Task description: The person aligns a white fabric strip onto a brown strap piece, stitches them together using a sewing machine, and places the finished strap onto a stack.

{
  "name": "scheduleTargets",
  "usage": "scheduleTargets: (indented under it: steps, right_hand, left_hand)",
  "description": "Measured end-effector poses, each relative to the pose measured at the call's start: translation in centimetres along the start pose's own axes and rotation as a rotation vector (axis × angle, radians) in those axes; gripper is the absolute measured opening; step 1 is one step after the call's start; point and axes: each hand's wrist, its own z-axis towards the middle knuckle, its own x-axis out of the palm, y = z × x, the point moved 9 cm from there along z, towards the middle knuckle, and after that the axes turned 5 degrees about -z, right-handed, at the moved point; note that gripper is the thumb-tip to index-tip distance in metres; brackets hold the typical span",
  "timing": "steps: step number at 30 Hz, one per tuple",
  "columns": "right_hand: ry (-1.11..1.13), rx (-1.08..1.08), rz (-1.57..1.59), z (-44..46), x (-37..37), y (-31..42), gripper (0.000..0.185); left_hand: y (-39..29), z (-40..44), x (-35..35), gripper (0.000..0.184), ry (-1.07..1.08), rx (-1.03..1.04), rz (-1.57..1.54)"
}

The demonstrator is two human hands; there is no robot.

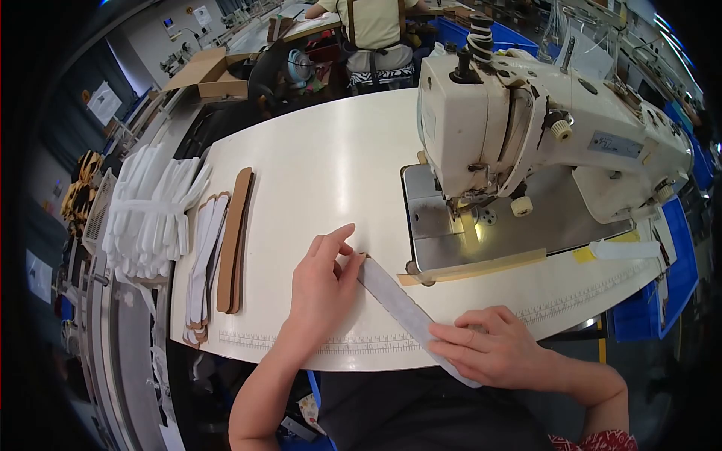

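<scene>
A pale grey-white strip (pixel 402 307) with a thin brown edge slants over the front of the white table. My left hand (pixel 329 278) pinches its upper end between thumb and fingers. Near the lower end, my right hand (pixel 489 346) has its fingers closed on the strip, which hangs past the table's front edge. A sewing machine (pixel 481 128) stands to the right, its metal plate (pixel 526 218) beyond the strip. Left of my left hand lie brown strips (pixel 236 240) and a stack of white strips with brown ends (pixel 204 259).
A tied bundle of white strips (pixel 150 214) sits at the left edge. Yellow tape (pixel 481 267) borders the machine plate. A small white piece (pixel 624 250) lies at right, near a blue bin (pixel 681 278). A person (pixel 376 30) sits beyond the table (pixel 331 165).
</scene>
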Motion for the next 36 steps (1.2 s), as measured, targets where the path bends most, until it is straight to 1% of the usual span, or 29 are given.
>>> scheduleTargets:
  steps: [2,5,8,11,14,17,20,23,28,34,36]
  right_hand:
    - [-0.029,0.017,0.001,0.0,-0.1,0.1,0.045]
    - [-0.045,0.032,-0.002,0.0,-0.2,0.3,0.045]
    - [-0.038,0.030,0.004,0.0,-0.3,0.4,0.046]
    - [-0.031,0.032,0.022,-0.1,-0.2,0.2,0.047]
    - [-0.031,0.037,0.030,-0.2,-0.2,0.2,0.047]
    - [-0.041,0.036,0.033,-0.3,-0.2,0.1,0.046]
    - [-0.071,0.045,0.003,-0.4,-0.2,0.3,0.044]
    - [-0.091,0.080,-0.030,-0.9,-0.3,0.8,0.042]
    - [-0.171,0.146,-0.103,-2.0,-0.2,1.9,0.037]
    - [-0.203,0.161,-0.077,-2.2,-0.5,1.5,0.034]
    - [-0.217,0.160,-0.075,-2.2,-0.4,1.5,0.033]
  left_hand:
    - [0.4,-0.1,-0.6,0.036,-0.029,-0.005,0.012]
    - [2.3,-0.3,-1.0,0.032,-0.074,-0.137,-0.204]
    - [3.2,0.1,-1.0,0.031,-0.061,-0.186,-0.257]
    - [2.3,0.5,-0.4,0.034,-0.007,-0.174,-0.276]
    - [2.0,0.5,-0.8,0.037,0.036,-0.147,-0.194]
    - [1.4,-0.3,-0.8,0.038,0.092,-0.105,-0.172]
    - [-2.0,-1.8,-0.2,0.038,0.103,0.254,0.209]
    - [-4.9,-4.2,1.4,0.038,0.134,0.436,0.208]
    - [-6.2,-6.2,3.9,0.047,0.220,0.461,0.213]
    - [-6.8,-4.6,5.5,0.042,0.226,0.493,0.250]
    - [-6.6,-4.3,5.6,0.040,0.186,0.476,0.226]
